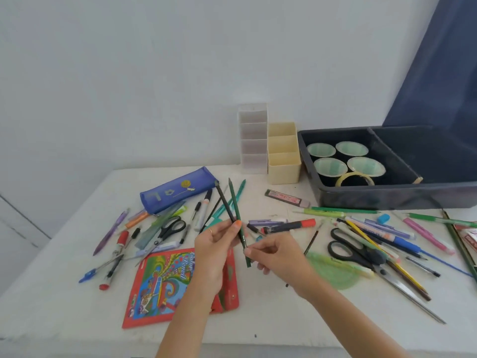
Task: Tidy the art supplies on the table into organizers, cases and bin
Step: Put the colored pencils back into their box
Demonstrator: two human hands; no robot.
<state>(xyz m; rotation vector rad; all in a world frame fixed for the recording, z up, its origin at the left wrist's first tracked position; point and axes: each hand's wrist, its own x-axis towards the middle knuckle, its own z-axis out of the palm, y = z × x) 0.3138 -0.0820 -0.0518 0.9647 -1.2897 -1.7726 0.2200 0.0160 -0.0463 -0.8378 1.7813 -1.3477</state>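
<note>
Above the red pencil box (165, 288) lying on the surface (258, 319), the left hand (214, 246) pinches a dark pencil (224, 200) alongside a green pencil (233, 197). Just right of the box, the right hand (276, 254) pinches the green pencil's lower end. Beyond the box lie black scissors (170, 228) and a blue pouch (178, 189). Farther back and to its right stand a white organizer (253, 140), a cream organizer (284, 156) and a dark bin (387, 197).

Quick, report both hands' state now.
Left hand: grips a dark pencil and a green pencil.
Right hand: pinches the green pencil's lower end.
</note>
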